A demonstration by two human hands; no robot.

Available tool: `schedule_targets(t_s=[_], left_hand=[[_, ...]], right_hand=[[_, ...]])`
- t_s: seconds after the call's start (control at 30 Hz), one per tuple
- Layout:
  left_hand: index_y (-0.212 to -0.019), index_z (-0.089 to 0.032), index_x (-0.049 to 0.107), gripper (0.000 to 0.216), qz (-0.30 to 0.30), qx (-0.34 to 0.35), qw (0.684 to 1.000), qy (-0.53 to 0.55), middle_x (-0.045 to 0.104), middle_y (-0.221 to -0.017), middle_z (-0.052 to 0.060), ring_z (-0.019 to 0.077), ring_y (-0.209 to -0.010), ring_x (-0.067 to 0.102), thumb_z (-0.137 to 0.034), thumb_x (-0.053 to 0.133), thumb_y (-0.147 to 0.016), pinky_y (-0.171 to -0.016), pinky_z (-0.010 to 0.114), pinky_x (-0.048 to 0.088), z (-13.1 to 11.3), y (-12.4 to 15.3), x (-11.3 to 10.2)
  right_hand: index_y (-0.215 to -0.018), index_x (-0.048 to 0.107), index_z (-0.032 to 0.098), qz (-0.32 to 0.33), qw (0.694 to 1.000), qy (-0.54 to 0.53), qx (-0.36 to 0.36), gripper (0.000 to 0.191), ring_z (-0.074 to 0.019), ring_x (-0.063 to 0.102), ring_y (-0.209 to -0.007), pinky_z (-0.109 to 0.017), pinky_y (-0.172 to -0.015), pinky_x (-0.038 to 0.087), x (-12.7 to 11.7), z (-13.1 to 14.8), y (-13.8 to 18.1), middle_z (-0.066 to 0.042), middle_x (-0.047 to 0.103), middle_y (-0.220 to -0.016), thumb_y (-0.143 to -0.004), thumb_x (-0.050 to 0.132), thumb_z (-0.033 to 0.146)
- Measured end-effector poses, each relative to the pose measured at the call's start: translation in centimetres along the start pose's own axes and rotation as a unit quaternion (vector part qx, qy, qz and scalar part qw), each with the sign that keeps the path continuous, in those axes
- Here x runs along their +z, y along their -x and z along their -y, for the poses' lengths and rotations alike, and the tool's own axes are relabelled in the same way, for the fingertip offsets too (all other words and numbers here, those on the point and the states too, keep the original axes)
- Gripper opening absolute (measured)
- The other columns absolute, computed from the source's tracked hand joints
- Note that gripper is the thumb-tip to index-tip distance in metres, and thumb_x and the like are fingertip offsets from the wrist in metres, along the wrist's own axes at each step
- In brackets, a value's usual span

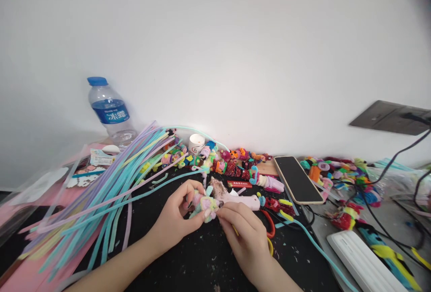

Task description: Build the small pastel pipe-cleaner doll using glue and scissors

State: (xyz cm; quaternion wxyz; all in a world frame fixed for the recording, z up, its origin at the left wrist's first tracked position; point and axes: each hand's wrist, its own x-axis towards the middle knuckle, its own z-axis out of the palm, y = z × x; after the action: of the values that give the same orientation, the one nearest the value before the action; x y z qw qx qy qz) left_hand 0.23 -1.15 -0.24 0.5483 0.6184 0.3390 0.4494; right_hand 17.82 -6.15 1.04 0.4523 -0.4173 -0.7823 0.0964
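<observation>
Both hands meet over a black mat (188, 260) at the middle of the desk. My left hand (178, 213) is closed round a small fuzzy pastel pipe-cleaner figure (206, 204). My right hand (247, 233) pinches the same figure from the right with its fingertips. Just behind the hands lies a pale pink glue gun (240, 200) on its side. A thick bundle of long pastel pipe cleaners (101, 197) fans out to the left of my left hand.
A water bottle (109, 112) stands at the back left. Small finished pipe-cleaner figures (232, 159) line the wall, with a white jar (196, 143). A phone (296, 179), black cables (387, 220), a white flat device (363, 263) and scissors with red handles (269, 227) lie to the right.
</observation>
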Motion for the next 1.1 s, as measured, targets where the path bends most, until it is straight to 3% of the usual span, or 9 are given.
schedule_targets(t_s=[0.27,0.43,0.53,0.63,0.73,0.77,0.87,1.0,1.1], left_hand=[[-0.075,-0.022,0.036,0.026,-0.002,-0.052,0.994,0.093,0.046,-0.090,-0.002,0.0114,-0.076,0.041,-0.019,0.062,-0.076,-0.067,0.023,0.037,-0.2,-0.4,0.0],[-0.087,-0.023,0.041,0.020,-0.007,-0.132,0.969,0.210,0.045,-0.099,-0.001,0.0115,-0.077,0.046,-0.030,0.059,-0.081,-0.064,0.024,0.044,-0.1,-0.7,-0.3],[-0.092,-0.023,0.044,0.017,-0.013,-0.131,0.956,0.261,0.046,-0.097,0.000,0.0132,-0.080,0.049,-0.032,0.056,-0.083,-0.068,0.029,0.048,0.0,-0.8,-0.6],[-0.096,-0.024,0.046,0.025,-0.014,-0.111,0.947,0.302,0.049,-0.093,0.000,0.0139,-0.081,0.051,-0.034,0.061,-0.079,-0.072,0.030,0.048,0.1,-0.9,-0.7],[-0.099,-0.026,0.045,0.042,-0.035,-0.128,0.944,0.303,0.053,-0.093,-0.002,0.0132,-0.084,0.053,-0.025,0.073,-0.068,-0.075,0.027,0.045,-0.1,-1.0,-0.6],[-0.100,-0.027,0.045,0.047,-0.046,-0.140,0.943,0.298,0.054,-0.094,-0.002,0.0128,-0.085,0.054,-0.020,0.076,-0.065,-0.076,0.026,0.044,-0.2,-1.0,-0.6],[-0.099,-0.027,0.044,0.053,-0.065,-0.165,0.941,0.288,0.057,-0.094,-0.004,0.0111,-0.085,0.055,-0.012,0.078,-0.061,-0.077,0.023,0.042,-0.5,-1.1,-0.4],[-0.100,-0.027,0.043,0.048,-0.065,-0.158,0.940,0.296,0.058,-0.091,-0.004,0.0098,-0.083,0.055,-0.012,0.074,-0.066,-0.078,0.024,0.042,-0.5,-1.2,-0.4],[-0.103,-0.028,0.044,0.046,-0.076,-0.150,0.937,0.307,0.058,-0.091,-0.003,0.0105,-0.081,0.055,-0.014,0.073,-0.069,-0.074,0.025,0.044,-0.4,-1.2,-0.5]], right_hand=[[-0.113,0.053,0.018,0.019,0.999,0.029,-0.004,0.033,-0.0201,0.057,-0.096,-0.032,-0.081,0.049,-0.8,-0.4,-0.1,-0.009,0.061,-0.103,-0.083,0.051,0.005],[-0.106,0.051,0.019,-0.072,0.994,0.071,0.036,0.025,-0.0173,0.056,-0.077,-0.029,-0.064,0.047,-1.9,-1.5,-0.1,-0.006,0.057,-0.089,-0.083,0.046,0.008],[-0.094,0.050,0.020,-0.119,0.986,0.102,0.064,0.015,-0.0148,0.053,-0.068,-0.025,-0.057,0.043,-2.7,-2.5,-0.4,-0.004,0.055,-0.084,-0.083,0.048,0.011],[-0.078,0.045,0.021,-0.160,0.969,0.157,0.108,0.010,-0.0116,0.046,-0.056,-0.024,-0.053,0.040,-3.7,-3.6,-0.7,0.000,0.054,-0.074,-0.081,0.052,0.015],[-0.077,0.050,0.020,-0.186,0.940,0.238,0.161,0.006,-0.0122,0.046,-0.054,-0.025,-0.054,0.039,-4.9,-4.8,-1.1,0.001,0.052,-0.067,-0.082,0.053,0.019],[-0.083,0.053,0.019,-0.187,0.933,0.255,0.171,0.002,-0.0132,0.048,-0.057,-0.026,-0.057,0.040,-5.3,-5.2,-1.2,0.000,0.054,-0.069,-0.082,0.053,0.021],[-0.108,0.052,0.017,-0.159,0.929,0.272,0.195,0.028,-0.0178,0.054,-0.070,-0.030,-0.066,0.043,-6.4,-6.6,-1.3,-0.006,0.061,-0.086,-0.081,0.051,0.021],[-0.108,0.053,0.016,-0.133,0.914,0.310,0.226,0.030,-0.0216,0.056,-0.078,-0.034,-0.070,0.044,-7.5,-7.7,-1.2,-0.009,0.062,-0.092,-0.078,0.046,0.017],[-0.106,0.054,0.016,-0.123,0.923,0.298,0.209,0.031,-0.0217,0.056,-0.079,-0.034,-0.071,0.044,-7.8,-7.5,-1.1,-0.008,0.062,-0.091,-0.077,0.045,0.015]])
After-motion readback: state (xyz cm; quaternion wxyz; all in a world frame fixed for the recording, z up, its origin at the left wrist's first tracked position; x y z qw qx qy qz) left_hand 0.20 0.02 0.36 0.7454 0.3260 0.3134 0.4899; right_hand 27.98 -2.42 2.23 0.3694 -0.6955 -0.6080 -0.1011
